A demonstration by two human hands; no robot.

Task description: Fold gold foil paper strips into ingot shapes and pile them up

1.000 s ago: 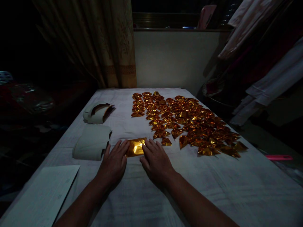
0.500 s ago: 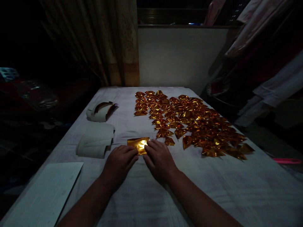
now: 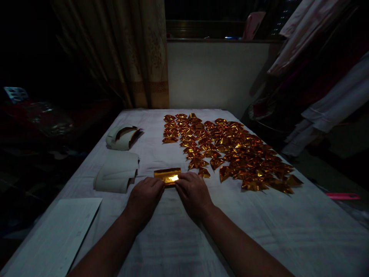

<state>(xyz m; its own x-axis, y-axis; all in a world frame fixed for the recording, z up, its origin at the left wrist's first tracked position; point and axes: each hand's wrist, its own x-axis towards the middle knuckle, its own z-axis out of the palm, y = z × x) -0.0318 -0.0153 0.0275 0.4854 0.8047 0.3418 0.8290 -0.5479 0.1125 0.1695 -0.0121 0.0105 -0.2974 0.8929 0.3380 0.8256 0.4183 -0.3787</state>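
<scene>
A sheet of gold foil paper [image 3: 167,176] lies on the white-covered table between my hands, its near edge curled up and its surface shining. My left hand [image 3: 146,196] pinches the near left corner with its fingers closed. At the near right corner, my right hand [image 3: 193,192] grips the same sheet, thumb below and fingers on top. Many folded gold foil pieces [image 3: 230,146] lie spread in rows and a heap beyond and to the right of my right hand. The nearest single folded piece [image 3: 204,172] sits just past my right knuckles.
Two curved stacks of pale paper, a near stack [image 3: 117,171] and a far stack [image 3: 122,138], lie left of my hands. A flat white board [image 3: 54,234] rests at the table's left front. Curtain [image 3: 147,57] and wall stand behind; clothes [image 3: 337,100] hang at right.
The foil's near edge has been rolled up, so the sheet looks narrower and more curved. Both hands have closed more tightly on its near corners. The view has tilted slightly.
</scene>
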